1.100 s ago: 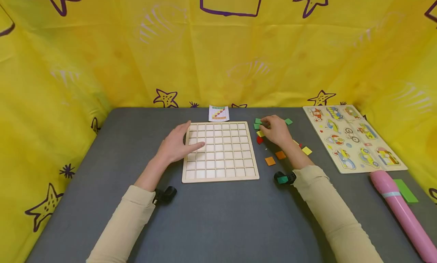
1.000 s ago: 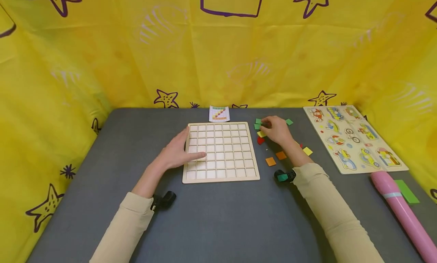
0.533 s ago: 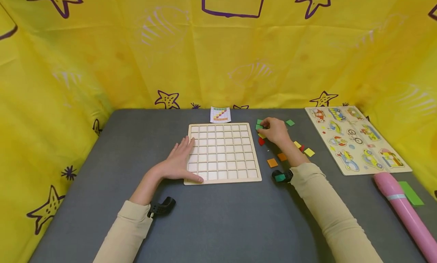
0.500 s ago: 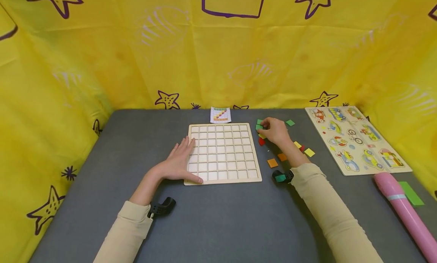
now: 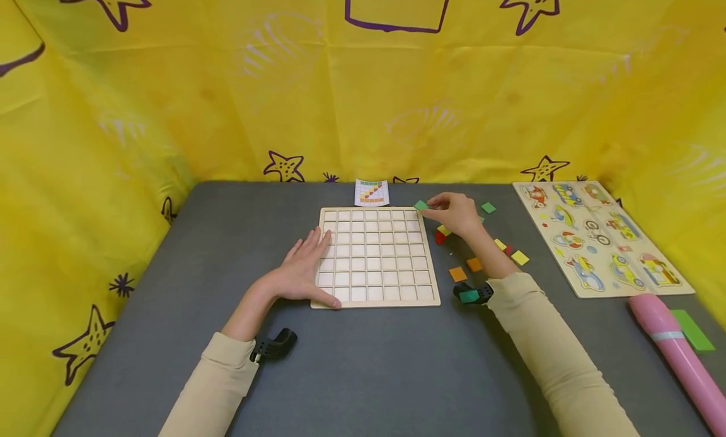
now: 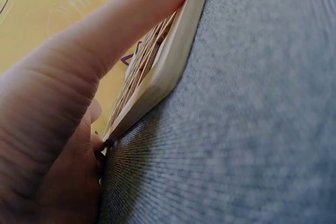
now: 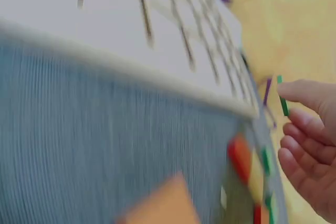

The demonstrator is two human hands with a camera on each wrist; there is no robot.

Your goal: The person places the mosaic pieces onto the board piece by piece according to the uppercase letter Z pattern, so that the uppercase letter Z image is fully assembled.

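A wooden grid board (image 5: 374,303) of pale square cells lies on the grey table. My left hand (image 5: 299,270) rests spread on its left edge, the thumb along the near-left corner; in the left wrist view that thumb (image 6: 126,22) lies over the board's rim. Between thumb and forefinger, my right hand (image 5: 456,213) pinches a green square tile (image 5: 421,205) at the board's far right corner. In the right wrist view this tile (image 7: 283,96) appears edge-on, raised above the table. Behind the board lies a small pattern card (image 5: 372,193) with coloured squares.
Loose tiles lie right of the board, including an orange tile (image 5: 457,274), a red tile (image 5: 440,238), a yellow tile (image 5: 520,258) and another green tile (image 5: 488,207). Farther right are a picture puzzle board (image 5: 601,238), a pink stick-like object (image 5: 675,355) and a flat green piece (image 5: 693,331).
My right hand has picked up a green tile from the pile and moved it left to the board's corner. My left hand has slid nearer along the board's left edge and spread over it.
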